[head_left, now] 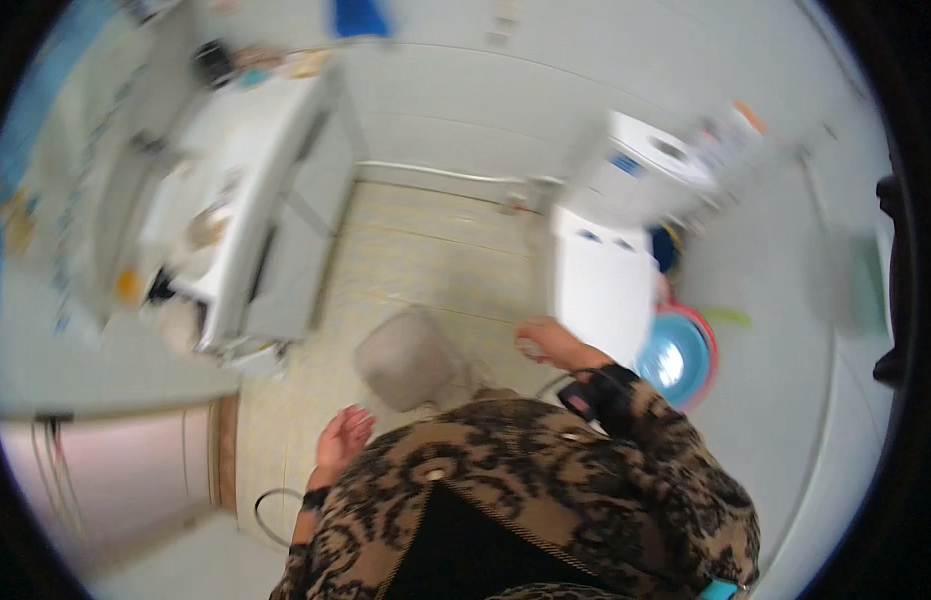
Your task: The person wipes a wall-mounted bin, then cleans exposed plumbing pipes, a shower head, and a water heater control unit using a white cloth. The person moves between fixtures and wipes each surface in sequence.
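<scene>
My left hand [343, 438] hangs low beside my patterned top, its fingers loosely curled with gaps between them and nothing seen in them. To its upper right stands a greyish, rounded-square stool or lidded bin [407, 358], apart from the hand. My right hand [555, 344] is closed, just left of the front of the white toilet [603, 285]. A small pale thing [530, 348] shows at its fingers, too blurred to name. A dark object [576, 401] lies against my right wrist, with a thin dark cord or loop nearby.
A white vanity cabinet [285, 210] with a basin and several bottles runs along the left. Right of the toilet sit a light-blue basin [675, 355] and a red one [707, 330] around it. Yellowish tiles [435, 235] cover the floor. A door frame [228, 455] stands at lower left.
</scene>
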The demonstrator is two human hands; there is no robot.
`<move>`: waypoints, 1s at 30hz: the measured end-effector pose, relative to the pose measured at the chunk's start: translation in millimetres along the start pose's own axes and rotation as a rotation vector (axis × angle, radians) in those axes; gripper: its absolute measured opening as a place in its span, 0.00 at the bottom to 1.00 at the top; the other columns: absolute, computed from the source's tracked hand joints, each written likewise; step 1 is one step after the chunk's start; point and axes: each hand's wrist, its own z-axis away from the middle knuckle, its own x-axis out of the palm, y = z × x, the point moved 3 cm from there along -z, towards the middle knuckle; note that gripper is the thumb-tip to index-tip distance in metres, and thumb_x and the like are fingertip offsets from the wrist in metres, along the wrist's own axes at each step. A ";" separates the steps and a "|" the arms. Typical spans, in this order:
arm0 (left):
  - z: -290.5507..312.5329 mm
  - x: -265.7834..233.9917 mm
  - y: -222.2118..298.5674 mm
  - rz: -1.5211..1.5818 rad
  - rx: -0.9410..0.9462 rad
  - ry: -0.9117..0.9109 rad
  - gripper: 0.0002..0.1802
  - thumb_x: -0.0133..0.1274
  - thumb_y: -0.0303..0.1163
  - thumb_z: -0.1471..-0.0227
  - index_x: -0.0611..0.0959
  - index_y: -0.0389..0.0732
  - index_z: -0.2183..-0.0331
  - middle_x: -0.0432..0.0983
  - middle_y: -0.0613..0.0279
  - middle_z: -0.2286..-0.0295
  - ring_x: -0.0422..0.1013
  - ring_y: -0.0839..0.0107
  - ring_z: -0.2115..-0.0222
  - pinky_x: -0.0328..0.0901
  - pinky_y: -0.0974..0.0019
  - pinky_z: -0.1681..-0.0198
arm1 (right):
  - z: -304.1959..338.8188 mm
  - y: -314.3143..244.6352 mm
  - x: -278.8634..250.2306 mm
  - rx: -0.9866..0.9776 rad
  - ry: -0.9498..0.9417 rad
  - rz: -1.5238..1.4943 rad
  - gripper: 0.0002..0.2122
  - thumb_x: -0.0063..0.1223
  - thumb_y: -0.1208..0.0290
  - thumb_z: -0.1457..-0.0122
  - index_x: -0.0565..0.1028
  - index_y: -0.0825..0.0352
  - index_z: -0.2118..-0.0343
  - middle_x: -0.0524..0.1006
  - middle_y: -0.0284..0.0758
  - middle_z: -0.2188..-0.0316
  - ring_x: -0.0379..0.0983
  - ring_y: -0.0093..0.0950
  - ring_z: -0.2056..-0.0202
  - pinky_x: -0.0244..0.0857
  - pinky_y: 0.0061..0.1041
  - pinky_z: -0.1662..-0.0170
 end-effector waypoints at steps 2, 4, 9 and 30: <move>-10.2 -4.1 -5.7 -0.031 -0.026 -0.024 0.23 0.43 0.46 0.34 0.73 0.37 0.48 0.76 0.51 0.52 0.71 0.53 0.49 0.63 0.51 0.43 | 21.3 12.8 14.3 0.411 0.018 -0.699 0.09 0.50 0.66 0.37 0.75 0.67 0.69 0.73 0.32 0.75 0.69 0.25 0.78 0.61 0.23 0.80; -22.0 -8.7 -5.2 -0.141 -0.001 0.019 0.23 0.43 0.46 0.34 0.75 0.38 0.49 0.77 0.52 0.54 0.72 0.52 0.50 0.63 0.50 0.43 | 56.0 19.7 13.6 0.557 0.141 -0.810 0.11 0.50 0.65 0.37 0.75 0.67 0.71 0.71 0.31 0.79 0.66 0.23 0.80 0.57 0.23 0.81; -76.2 11.3 7.4 -0.111 -0.090 -0.225 0.19 0.46 0.44 0.35 0.79 0.38 0.55 0.81 0.54 0.60 0.75 0.53 0.54 0.67 0.52 0.48 | 134.4 41.7 -7.7 0.585 0.464 -0.987 0.12 0.51 0.64 0.37 0.74 0.66 0.74 0.71 0.32 0.81 0.64 0.22 0.83 0.55 0.22 0.83; -118.4 295.6 -68.7 -0.232 -0.186 -0.340 0.16 0.48 0.39 0.36 0.78 0.35 0.58 0.79 0.57 0.63 0.75 0.57 0.57 0.66 0.50 0.43 | 300.6 150.0 -406.8 -0.068 1.915 0.292 0.13 0.48 0.64 0.34 0.75 0.68 0.55 0.76 0.37 0.56 0.72 0.28 0.57 0.65 0.26 0.51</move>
